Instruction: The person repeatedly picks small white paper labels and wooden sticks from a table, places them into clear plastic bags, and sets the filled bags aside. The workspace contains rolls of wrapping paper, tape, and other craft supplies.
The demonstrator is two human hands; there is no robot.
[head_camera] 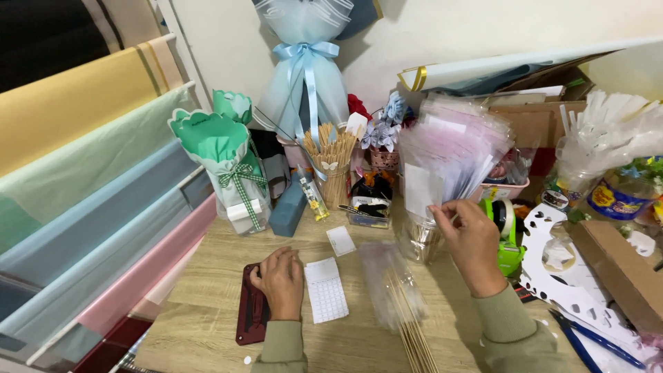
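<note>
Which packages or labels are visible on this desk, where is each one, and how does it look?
Sticker sheet: flat beside the left hand, white rectangle with small squares.
Clear sleeves: upright bunch at the right hand, transparent, white labels.
Small card: on the table, white.
Jar label: far right, blue and yellow.

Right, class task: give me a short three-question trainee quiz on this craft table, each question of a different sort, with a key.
1. True or false: the left hand rests flat on a dark red case lying on the wooden table.
2. What does the right hand reach into?
A. the cup of wooden sticks
B. the stack of clear plastic sleeves
C. the green tape dispenser
3. Fill in: the white sheet of small squares lies directly to the ____ of the left hand, from the person's own side.

Key: 1 true; 2 B; 3 right.
</note>
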